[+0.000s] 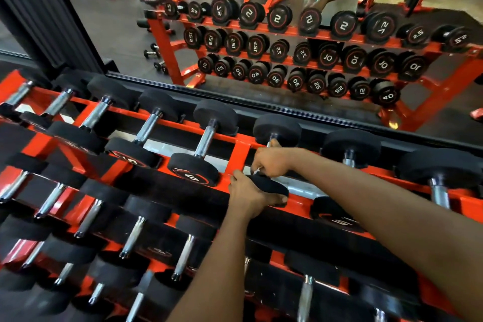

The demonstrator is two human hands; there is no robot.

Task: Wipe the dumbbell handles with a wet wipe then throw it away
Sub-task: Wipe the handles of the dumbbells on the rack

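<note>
On the top row of the orange rack lies a black dumbbell with a chrome handle. My right hand is wrapped round that handle, which is almost wholly hidden by the fist. A small pale scrap shows under the fingers; it looks like the wet wipe pressed on the handle. My left hand grips the dumbbell's near head from the left, thumb on top. The far head sits against the mirror's base.
Neighbouring dumbbells lie close on both sides, with two more rows below. A wall mirror right behind the rack reflects the rack and a person. A dark pillar stands at the far left.
</note>
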